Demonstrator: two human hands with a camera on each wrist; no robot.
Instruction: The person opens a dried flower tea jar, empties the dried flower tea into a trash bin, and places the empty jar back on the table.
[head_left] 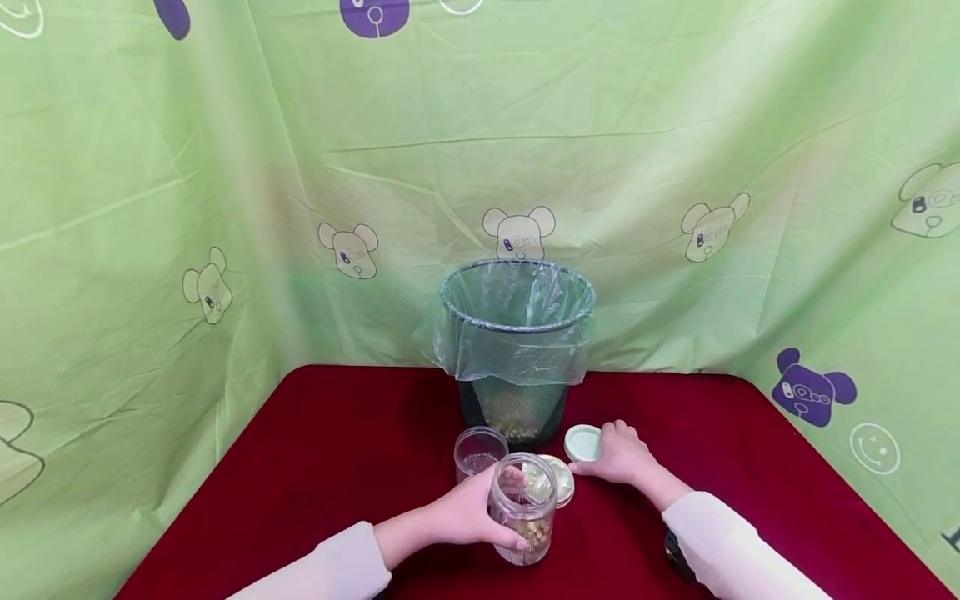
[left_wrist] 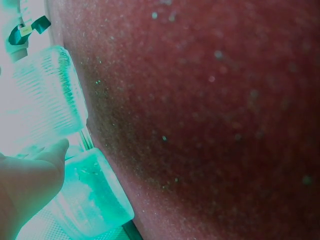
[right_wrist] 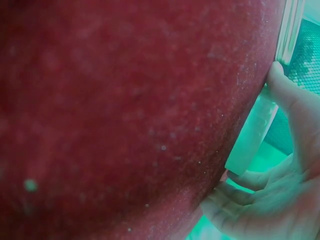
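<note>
My left hand (head_left: 468,510) grips a clear ribbed jar (head_left: 534,554), uncapped and upright, with brown bits low inside it. In the left wrist view the jar (left_wrist: 52,95) is overexposed, and the left hand (left_wrist: 30,185) partly covers it. Just behind that hand stands a clear plastic cup (head_left: 480,442), seen also as a cup (left_wrist: 100,195) in the left wrist view. My right hand (head_left: 621,456) holds a pale mint round lid (head_left: 582,442) by its edge at the table. Thumb and fingers lie at opposite ends of the lid (right_wrist: 252,132) in the right wrist view.
A mesh waste bin (head_left: 517,400) with a clear liner (head_left: 517,354) stands behind the cup and lid, brownish bits showing low inside. A pale round piece (head_left: 561,492) with a ridged rim lies behind the jar. Red cloth (head_left: 360,450) covers the table; green printed curtains (head_left: 600,167) surround it.
</note>
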